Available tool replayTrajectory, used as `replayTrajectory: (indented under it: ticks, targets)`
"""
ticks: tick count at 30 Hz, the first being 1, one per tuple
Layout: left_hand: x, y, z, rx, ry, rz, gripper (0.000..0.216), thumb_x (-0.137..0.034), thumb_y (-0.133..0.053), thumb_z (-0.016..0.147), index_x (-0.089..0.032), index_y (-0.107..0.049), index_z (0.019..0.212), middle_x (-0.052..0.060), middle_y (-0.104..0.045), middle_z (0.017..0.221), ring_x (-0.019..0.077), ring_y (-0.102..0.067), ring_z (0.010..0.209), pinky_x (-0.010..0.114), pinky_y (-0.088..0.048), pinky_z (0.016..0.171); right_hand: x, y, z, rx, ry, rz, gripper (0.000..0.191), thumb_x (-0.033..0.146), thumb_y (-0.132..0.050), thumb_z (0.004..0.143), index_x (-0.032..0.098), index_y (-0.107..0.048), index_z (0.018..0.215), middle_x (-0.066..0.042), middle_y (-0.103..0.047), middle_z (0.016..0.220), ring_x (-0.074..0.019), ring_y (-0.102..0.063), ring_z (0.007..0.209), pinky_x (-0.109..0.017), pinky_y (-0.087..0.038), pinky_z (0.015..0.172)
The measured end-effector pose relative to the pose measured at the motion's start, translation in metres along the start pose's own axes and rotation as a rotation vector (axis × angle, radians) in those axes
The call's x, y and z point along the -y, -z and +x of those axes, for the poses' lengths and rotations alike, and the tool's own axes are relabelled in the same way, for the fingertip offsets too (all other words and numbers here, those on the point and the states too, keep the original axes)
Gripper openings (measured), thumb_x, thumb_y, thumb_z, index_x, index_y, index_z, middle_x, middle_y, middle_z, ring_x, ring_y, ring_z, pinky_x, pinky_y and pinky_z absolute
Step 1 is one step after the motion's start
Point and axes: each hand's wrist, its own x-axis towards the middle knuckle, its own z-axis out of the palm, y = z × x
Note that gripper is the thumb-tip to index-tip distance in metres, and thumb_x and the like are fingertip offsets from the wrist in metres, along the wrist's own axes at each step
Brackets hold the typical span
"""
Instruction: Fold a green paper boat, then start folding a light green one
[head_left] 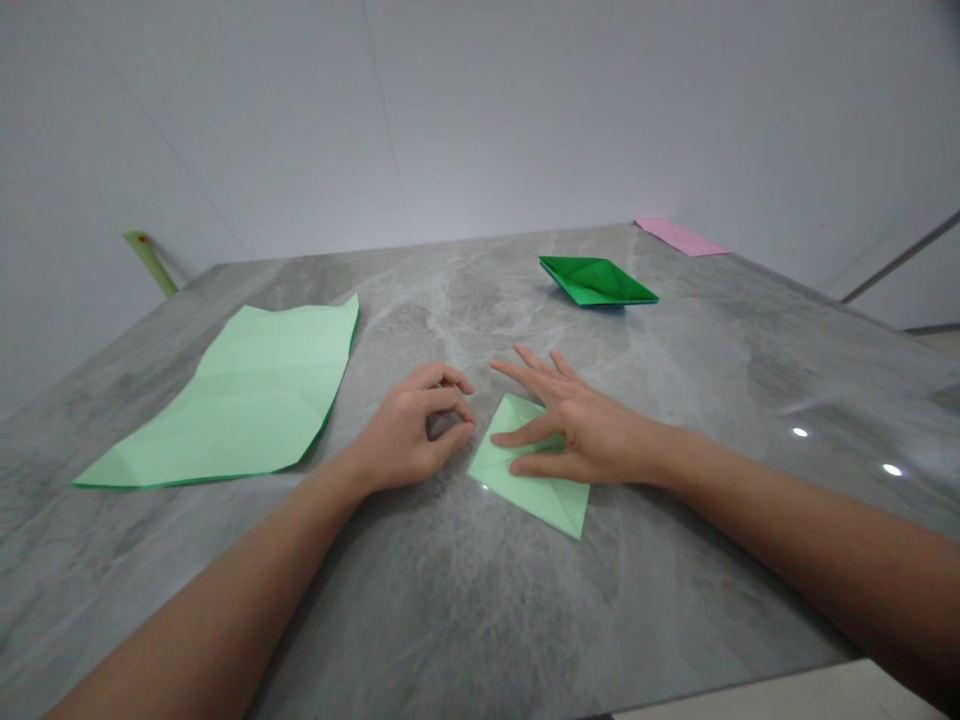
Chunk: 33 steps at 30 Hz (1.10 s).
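Note:
A folded piece of light green paper (551, 502) lies on the grey marbled table, one corner pointing toward me. Over its upper right part rests my right hand (574, 425), fingers spread, with the thumb and index finger lying on the paper and the others reaching past its far edge. My left hand (416, 425) is on the table just left of the folded paper, apart from it. Its fingers are curled and the thumb tip nearly meets the index fingertip, with nothing visible between them. The underside of the folded paper is hidden.
A large creased light green sheet (247, 400) with a darker green underside lies at the left. Farther back stands a dark green folded paper shape (600, 282). Pink paper (681, 237) sits at the far right edge by the wall. A green strip-like object (151, 264) shows beyond the left edge.

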Motion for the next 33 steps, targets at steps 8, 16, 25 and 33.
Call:
replayTrajectory:
  ticks: [8,16,25,33]
  targets:
    - [0.001,-0.002,0.002,0.157,0.017,-0.093,0.002,-0.019,-0.073,0.081,-0.018,-0.072,0.08,0.004,-0.062,0.096,0.0187,-0.059,0.096,0.034,-0.046,0.089,-0.003,-0.007,0.002,-0.146,-0.049,0.005,0.016,0.036,-0.073,0.081,0.021,-0.076,0.084,-0.012,-0.038,0.153,-0.0416,-0.021,0.145,-0.069,-0.02,0.11]
    - [-0.004,-0.006,0.005,0.121,0.124,-0.043,0.007,-0.016,-0.07,0.08,-0.019,-0.071,0.074,0.002,-0.064,0.092,0.0179,-0.06,0.092,0.034,-0.047,0.087,-0.004,-0.01,0.006,-0.155,-0.075,0.036,0.016,0.034,-0.073,0.081,0.018,-0.071,0.08,-0.015,-0.055,0.138,-0.0361,-0.043,0.136,-0.062,-0.031,0.109]
    - [-0.019,-0.025,0.001,-0.035,-0.111,0.225,0.021,-0.013,-0.05,0.091,-0.017,-0.069,0.097,0.008,-0.065,0.104,0.0197,-0.062,0.096,0.037,-0.053,0.088,-0.005,-0.015,0.011,-0.195,-0.34,-0.018,0.023,0.044,-0.069,0.082,0.023,-0.075,0.088,-0.014,-0.052,0.141,-0.0444,-0.03,0.141,-0.078,-0.018,0.104]
    - [-0.049,-0.048,-0.006,0.202,0.088,0.393,0.05,-0.032,-0.049,0.097,-0.006,-0.045,0.14,0.023,-0.043,0.148,0.0349,-0.038,0.139,0.058,-0.035,0.11,-0.01,-0.012,0.013,-0.177,-0.369,-0.01,0.023,0.038,-0.064,0.086,0.023,-0.075,0.101,-0.016,-0.047,0.145,-0.0444,-0.026,0.143,-0.077,-0.017,0.105]
